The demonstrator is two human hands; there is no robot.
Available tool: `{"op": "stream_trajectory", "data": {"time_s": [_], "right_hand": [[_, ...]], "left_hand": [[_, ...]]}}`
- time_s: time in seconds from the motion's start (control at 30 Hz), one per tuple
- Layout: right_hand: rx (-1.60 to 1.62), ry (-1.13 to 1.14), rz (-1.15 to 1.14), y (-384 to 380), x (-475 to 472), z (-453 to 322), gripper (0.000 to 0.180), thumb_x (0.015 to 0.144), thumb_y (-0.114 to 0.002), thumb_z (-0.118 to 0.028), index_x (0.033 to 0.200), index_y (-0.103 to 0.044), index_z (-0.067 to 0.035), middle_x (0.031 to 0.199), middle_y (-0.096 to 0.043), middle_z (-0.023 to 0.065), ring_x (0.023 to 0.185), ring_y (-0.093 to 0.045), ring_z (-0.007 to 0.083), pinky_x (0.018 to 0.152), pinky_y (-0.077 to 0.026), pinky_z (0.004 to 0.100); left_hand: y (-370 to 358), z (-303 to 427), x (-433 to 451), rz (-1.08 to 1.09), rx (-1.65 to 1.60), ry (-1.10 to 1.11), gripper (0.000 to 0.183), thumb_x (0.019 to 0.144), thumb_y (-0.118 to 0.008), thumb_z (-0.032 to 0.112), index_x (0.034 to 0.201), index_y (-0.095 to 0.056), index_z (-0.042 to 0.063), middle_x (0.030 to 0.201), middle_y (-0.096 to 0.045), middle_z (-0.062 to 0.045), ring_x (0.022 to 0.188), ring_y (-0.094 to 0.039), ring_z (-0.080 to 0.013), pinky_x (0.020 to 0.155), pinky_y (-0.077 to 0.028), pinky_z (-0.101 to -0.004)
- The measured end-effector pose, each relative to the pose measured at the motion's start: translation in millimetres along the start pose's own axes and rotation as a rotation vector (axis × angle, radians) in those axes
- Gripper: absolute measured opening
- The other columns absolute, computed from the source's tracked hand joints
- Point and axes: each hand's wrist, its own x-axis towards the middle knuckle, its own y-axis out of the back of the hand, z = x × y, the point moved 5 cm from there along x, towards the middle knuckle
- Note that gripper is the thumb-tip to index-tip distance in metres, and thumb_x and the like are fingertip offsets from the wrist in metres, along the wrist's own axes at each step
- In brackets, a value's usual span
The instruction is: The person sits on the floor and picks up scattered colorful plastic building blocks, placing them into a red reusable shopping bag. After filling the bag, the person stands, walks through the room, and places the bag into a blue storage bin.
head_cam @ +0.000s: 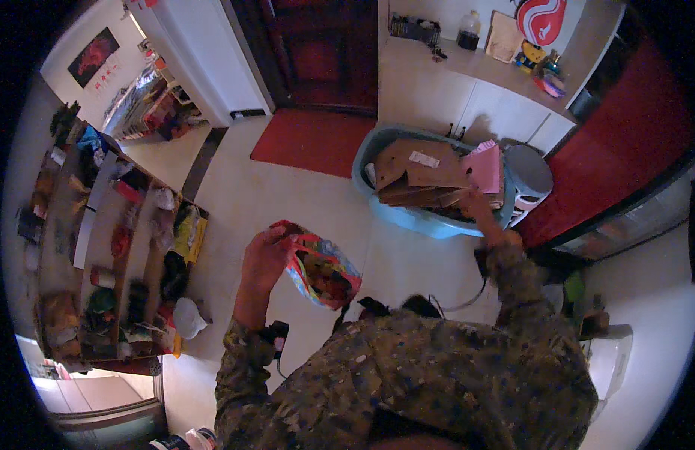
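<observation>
My left hand (270, 247) grips the red rim of a patterned shopping bag (325, 273), which hangs with its mouth facing up and holds items I cannot make out. To the right, my right hand (476, 198) reaches to the contents of a blue plastic tub (432, 222) on the floor, at the edge of the cardboard. Its fingers are blurred, so whether they hold anything is not plain. Flattened brown cardboard boxes (423, 163) fill much of the tub, and a pink sheet or folder (484, 169) stands at its right end.
A grey-lidded bin (527, 169) stands against the tub's right side. Beyond the tub is a white cabinet (437, 90); a red doormat (314, 140) lies before a dark door (325, 56). Shelves (119, 304) crowded with goods line the left. A cable runs near each wrist.
</observation>
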Motion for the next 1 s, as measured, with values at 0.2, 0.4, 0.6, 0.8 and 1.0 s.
{"op": "stream_trajectory", "data": {"time_s": [0.2, 0.4, 0.6, 0.8, 1.0], "right_hand": [[0.467, 0.097, 0.178, 31, 208, -42, 0.018, 0.083, -0.058, -0.027, 0.090, -0.061, -0.012, 0.073, -0.059, 0.0016, 0.061, -0.056, 0.0143, 0.053, -0.048, 0.0301], [0.754, -0.274, 0.160, 60, 394, -25, 0.025, 0.082, -0.061, -0.032, 0.097, -0.061, -0.011, 0.080, -0.057, -0.0014, 0.069, -0.054, 0.0105, 0.056, -0.047, 0.0283], [0.286, -0.307, 0.277, 51, 552, 64, 0.037, 0.079, -0.062, -0.035, 0.106, -0.058, -0.011, 0.092, -0.057, 0.0068, 0.077, -0.056, 0.0214, 0.065, -0.048, 0.0341], [-0.162, -0.343, 0.140, 57, 635, 111, 0.036, 0.079, -0.060, -0.027, 0.111, -0.055, -0.012, 0.102, -0.058, 0.0186, 0.101, -0.052, 0.0385, 0.076, -0.048, 0.0472], [-0.623, -0.377, 0.275, 47, 655, 123, 0.063, 0.076, -0.063, -0.044, 0.121, -0.045, -0.002, 0.093, -0.061, 0.0246, 0.083, -0.061, 0.0364, 0.076, -0.048, 0.0465]], "left_hand": [[29, 32, 72, 0.015, -0.005, 0.016, 0.027, 0.087, -0.053, 0.024, 0.105, -0.060, 0.005, 0.112, -0.058, -0.013, 0.100, -0.055, -0.0288, 0.085, -0.048, -0.0413], [90, 46, 202, 0.264, 0.023, 0.165, 0.022, 0.086, -0.053, 0.019, 0.096, -0.059, 0.001, 0.095, -0.061, -0.013, 0.086, -0.059, -0.0241, 0.069, -0.051, -0.0319], [137, 54, 355, 0.064, 0.157, 0.397, 0.024, 0.086, -0.054, 0.023, 0.097, -0.060, 0.002, 0.084, -0.062, -0.008, 0.082, -0.059, -0.0184, 0.069, -0.049, -0.0312], [176, 54, 445, 0.511, 0.220, 0.593, 0.021, 0.085, -0.056, 0.027, 0.093, -0.059, 0.007, 0.074, -0.057, -0.003, 0.074, -0.054, -0.0143, 0.068, -0.043, -0.0285], [219, 40, 558, 0.451, 0.459, 0.718, 0.022, 0.086, -0.055, 0.030, 0.096, -0.058, 0.011, 0.083, -0.058, -0.001, 0.075, -0.053, -0.0154, 0.068, -0.042, -0.0278]]}}
